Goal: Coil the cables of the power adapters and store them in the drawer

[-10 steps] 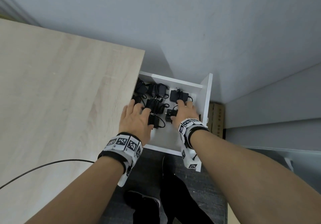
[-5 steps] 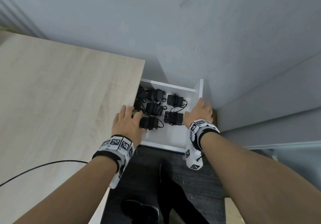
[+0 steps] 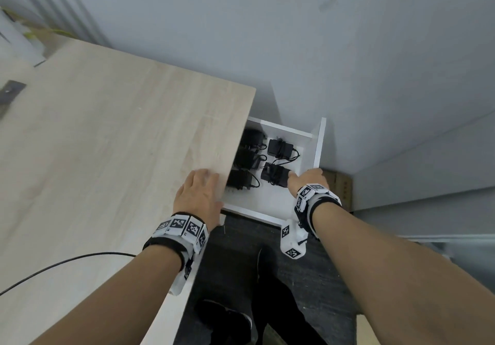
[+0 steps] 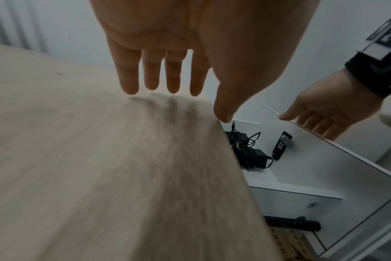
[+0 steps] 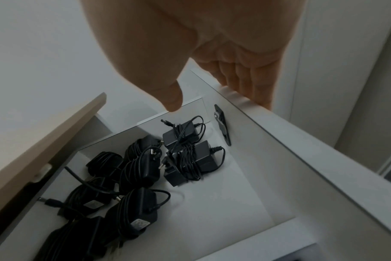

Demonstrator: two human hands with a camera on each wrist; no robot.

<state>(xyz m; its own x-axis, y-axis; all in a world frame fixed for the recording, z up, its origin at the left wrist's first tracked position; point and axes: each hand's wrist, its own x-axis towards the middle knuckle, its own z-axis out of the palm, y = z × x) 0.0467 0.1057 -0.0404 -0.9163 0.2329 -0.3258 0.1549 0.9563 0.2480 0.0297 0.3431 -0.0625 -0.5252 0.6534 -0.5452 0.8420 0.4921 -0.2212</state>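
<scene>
Power adapters [image 3: 276, 174] lie in the white drawer [image 3: 317, 144], each black block wrapped in its own coiled cable; the head view shows two clearly on the right, while the left column is partly hidden beneath the edge of the wooden desk [image 3: 107, 157]. The right wrist view shows more of them [image 5: 185, 159], the nearest ones cut off at the bottom-left corner and too dark to count. The left hand [image 3: 198, 197] hovers flat over the desk corner, fingers straight and slightly spread, holding nothing; whether it touches the wood cannot be told. The right hand [image 3: 308, 180] rests on the drawer's front panel, its fingers [image 5: 252, 86] draped over the top edge and down the outer face, thumb toward the inside. A thin black cable [image 3: 67, 261] crosses the desk, its ends out of frame
</scene>
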